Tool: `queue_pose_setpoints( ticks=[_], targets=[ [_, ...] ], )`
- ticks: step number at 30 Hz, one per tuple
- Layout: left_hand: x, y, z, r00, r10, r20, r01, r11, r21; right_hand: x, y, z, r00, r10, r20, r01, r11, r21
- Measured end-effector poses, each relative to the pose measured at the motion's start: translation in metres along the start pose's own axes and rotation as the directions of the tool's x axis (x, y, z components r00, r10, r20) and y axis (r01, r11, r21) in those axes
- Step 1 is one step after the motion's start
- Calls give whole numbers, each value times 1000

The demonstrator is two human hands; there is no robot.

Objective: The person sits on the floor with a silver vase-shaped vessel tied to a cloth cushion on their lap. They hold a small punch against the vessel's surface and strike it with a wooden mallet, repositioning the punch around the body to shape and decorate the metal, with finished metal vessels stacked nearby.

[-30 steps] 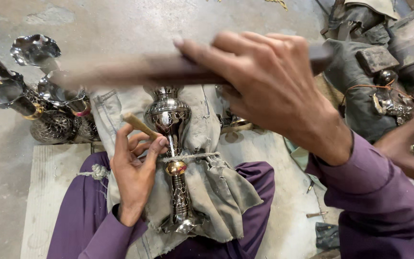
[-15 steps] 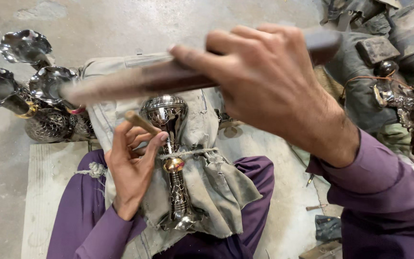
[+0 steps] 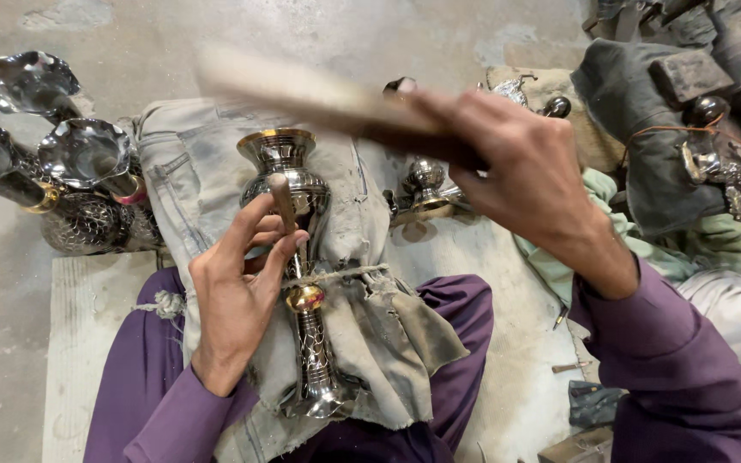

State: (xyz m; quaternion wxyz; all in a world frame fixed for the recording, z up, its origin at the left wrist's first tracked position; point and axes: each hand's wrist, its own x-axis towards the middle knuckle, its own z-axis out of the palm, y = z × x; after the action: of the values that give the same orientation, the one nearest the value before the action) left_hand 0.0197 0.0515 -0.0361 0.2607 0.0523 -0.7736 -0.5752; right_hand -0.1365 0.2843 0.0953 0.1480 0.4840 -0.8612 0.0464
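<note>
My right hand (image 3: 529, 176) has swung the wooden stick (image 3: 319, 99) higher, fist clenched on it. Nearest, the metal vase (image 3: 298, 257) lies on the cloth (image 3: 370, 317) across my lap; my left hand (image 3: 242, 291) pinches a small punch (image 3: 283, 199) against it. Beyond stand finished vases (image 3: 62, 163).

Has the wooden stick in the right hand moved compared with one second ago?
Yes. The wooden stick now points further up-left, its tip higher above the metal vase.
</note>
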Motion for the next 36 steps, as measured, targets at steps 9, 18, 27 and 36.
queue_pose_setpoints(
  ticks=[9,18,27,36],
  targets=[
    [1,-3,8,1000,1,-21,0,998,56,3,-4,-14,999,-28,-22,29,996,79],
    [5,-1,7,999,-48,-8,48,997,60,7,-7,-7,994,-26,-109,54,962,266],
    [7,-4,6,999,10,32,-12,996,83,-9,4,5,996,-13,85,8,998,55],
    [19,4,-1,979,48,199,-65,995,80,-38,9,20,998,52,19,-50,997,-62]
  ],
)
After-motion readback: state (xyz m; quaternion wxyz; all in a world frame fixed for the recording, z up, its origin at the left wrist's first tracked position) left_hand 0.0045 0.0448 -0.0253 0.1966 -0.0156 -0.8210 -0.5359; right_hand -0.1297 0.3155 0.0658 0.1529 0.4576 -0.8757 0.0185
